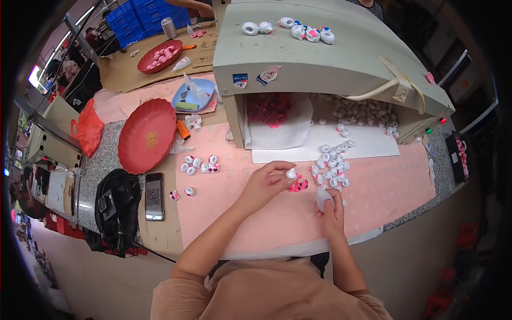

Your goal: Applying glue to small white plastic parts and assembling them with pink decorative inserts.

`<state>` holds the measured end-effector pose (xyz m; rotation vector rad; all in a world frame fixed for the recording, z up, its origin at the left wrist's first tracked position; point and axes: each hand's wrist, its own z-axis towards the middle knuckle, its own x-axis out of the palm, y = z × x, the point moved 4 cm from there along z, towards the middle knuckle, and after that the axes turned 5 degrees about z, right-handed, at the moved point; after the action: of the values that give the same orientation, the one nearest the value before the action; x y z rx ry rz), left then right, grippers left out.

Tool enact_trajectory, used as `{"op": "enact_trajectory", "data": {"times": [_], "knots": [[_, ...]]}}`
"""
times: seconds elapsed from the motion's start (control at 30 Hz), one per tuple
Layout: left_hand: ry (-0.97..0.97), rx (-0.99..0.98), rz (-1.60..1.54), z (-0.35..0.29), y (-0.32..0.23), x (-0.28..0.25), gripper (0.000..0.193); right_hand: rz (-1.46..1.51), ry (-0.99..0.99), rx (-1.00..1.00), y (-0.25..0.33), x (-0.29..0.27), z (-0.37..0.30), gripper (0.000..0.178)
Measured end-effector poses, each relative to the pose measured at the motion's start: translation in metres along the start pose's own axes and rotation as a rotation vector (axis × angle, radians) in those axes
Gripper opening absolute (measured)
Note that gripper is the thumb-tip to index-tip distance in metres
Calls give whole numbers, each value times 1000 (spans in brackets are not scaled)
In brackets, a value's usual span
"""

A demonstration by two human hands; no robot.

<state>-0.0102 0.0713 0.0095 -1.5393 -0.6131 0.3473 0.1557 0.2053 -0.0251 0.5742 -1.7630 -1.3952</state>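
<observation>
Between the fingertips of my left hand (265, 185) is a small white rounded piece (291, 174), much like the others on the table. My right hand (333, 212) is closed around a small translucent white squeeze bottle (322, 197). Just beyond my left fingers lies a little heap of pink and dark pieces (299, 184). Many white rounded pieces (332, 165) with coloured marks are gathered past my right hand. Further left sits a smaller group of white pieces (197, 164), some with pink and black parts.
Ahead stands a grey-green machine (320, 48) whose opening holds pink pieces (272, 109) and more white ones. On the left are a red scalloped tray (160, 152), a blue tray (205, 85), a phone (154, 197) and a black bag (117, 205). Pink sheeting (213, 224) covers the tabletop.
</observation>
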Motion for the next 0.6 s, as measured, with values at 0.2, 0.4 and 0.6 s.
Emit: {"op": "enact_trajectory", "data": {"times": [0.2, 0.4, 0.6], "knots": [[-198, 26, -39, -46, 22, -22, 33, -102, -128, -335, 7, 35, 5, 19], [-284, 88, 185, -51, 29, -18, 31, -499, 56, -580, 9, 45, -4, 25], [-298, 99, 166, -50, 30, -17, 30, -529, 47, -617, 13, 48, -5, 24]]}}
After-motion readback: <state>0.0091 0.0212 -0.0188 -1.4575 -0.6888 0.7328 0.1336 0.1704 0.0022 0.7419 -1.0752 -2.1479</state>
